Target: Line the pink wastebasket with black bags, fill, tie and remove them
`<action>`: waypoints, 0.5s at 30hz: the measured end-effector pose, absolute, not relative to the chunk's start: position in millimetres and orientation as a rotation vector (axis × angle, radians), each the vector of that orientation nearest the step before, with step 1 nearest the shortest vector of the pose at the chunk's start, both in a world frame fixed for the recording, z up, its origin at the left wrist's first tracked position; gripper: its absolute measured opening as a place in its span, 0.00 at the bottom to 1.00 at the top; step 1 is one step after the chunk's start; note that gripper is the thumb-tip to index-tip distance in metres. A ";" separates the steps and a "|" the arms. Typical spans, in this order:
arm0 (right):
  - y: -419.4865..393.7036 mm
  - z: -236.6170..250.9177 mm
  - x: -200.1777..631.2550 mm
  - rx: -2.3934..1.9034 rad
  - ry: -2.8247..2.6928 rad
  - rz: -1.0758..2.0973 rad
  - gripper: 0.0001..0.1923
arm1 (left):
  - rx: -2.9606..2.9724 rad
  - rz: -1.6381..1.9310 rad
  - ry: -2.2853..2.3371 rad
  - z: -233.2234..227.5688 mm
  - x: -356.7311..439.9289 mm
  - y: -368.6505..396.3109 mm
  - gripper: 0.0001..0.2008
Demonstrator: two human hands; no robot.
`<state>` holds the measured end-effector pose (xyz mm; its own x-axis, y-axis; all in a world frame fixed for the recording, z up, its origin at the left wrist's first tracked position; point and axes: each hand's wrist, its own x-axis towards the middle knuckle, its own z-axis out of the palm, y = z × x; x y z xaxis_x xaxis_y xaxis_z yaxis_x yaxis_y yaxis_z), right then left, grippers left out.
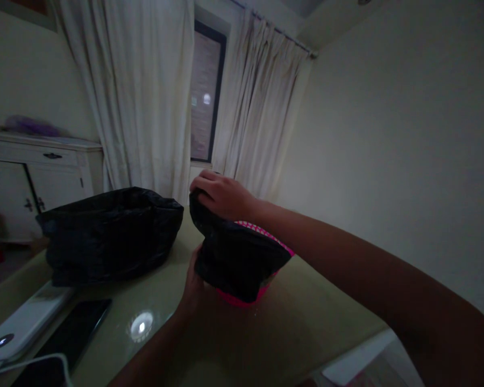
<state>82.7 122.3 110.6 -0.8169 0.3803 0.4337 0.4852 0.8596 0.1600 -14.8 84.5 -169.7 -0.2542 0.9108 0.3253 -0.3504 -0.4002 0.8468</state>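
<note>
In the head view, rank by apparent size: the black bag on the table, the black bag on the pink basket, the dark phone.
1. Black bag on the table
2. Black bag on the pink basket
3. Dark phone, though it lies nearer the camera.

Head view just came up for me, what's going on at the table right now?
A person is fitting a black plastic bag over a pink basket on the table. The right hand grips the bag's top edge; the left hand holds its near side. A second black bag sits to the left, beside a phone.
</note>
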 end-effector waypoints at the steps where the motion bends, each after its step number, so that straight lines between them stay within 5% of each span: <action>1: 119.9 121.8 93.4 -0.576 -2.639 -0.371 0.15 | 1.020 1.831 0.840 -173.7 -17.3 89.1 0.35; 8: 107.6 163.1 217.2 -0.608 -2.431 -0.486 0.15 | 0.641 1.996 0.875 -168.0 -36.0 106.0 0.27; 15: 91.9 156.1 327.1 -0.735 -2.390 -0.527 0.14 | 0.475 2.228 0.717 -95.2 -63.9 108.1 0.12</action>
<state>327.1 91.9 156.1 -0.6813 0.3793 0.6261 0.6073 0.7704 0.1942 -63.9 108.1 -95.2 -0.6608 0.7416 0.1158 -0.5350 -0.5736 0.6204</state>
